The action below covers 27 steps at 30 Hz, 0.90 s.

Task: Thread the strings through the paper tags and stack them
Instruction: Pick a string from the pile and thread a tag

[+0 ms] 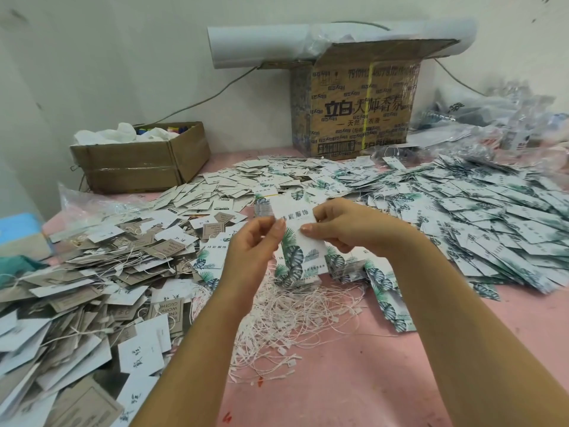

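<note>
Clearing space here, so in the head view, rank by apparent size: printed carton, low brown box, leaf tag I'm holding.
1. printed carton
2. low brown box
3. leaf tag, smallest even though nearness to the camera enlarges it.

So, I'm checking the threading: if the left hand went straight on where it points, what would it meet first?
The tag that the right hand holds: the left hand points up-right at its left edge, perhaps touching; depth is unclear.
</note>
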Each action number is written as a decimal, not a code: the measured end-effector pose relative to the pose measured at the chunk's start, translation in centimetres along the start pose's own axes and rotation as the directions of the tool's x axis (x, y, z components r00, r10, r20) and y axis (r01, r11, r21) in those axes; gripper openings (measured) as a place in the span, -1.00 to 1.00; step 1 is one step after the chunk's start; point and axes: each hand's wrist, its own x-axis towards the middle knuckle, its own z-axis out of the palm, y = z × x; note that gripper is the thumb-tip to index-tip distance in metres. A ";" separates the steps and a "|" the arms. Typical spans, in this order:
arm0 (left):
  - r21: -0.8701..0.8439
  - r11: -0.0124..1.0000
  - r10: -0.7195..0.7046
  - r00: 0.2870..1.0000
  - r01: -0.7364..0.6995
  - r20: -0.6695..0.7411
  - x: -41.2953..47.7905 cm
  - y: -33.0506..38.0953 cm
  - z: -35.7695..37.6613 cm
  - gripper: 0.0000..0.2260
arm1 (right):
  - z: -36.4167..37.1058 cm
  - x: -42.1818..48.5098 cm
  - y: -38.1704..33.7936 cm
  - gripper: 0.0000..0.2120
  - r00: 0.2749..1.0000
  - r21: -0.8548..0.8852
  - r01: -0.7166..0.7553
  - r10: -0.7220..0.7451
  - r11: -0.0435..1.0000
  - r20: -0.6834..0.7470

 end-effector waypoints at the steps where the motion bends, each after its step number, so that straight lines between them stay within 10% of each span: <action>1: -0.032 0.999 0.034 0.998 -0.036 -0.055 0.1 0.1 0.1 -0.89 | 0.2 -0.1 -0.2 -0.77 1.000 -0.017 0.006 -0.006 1.000 0.030; 27: -0.058 0.995 0.068 0.978 -0.081 -0.198 0.4 0.6 0.4 -0.79 | 0.5 -0.1 -1.6 -0.90 0.911 0.041 0.228 -0.199 0.973 -0.362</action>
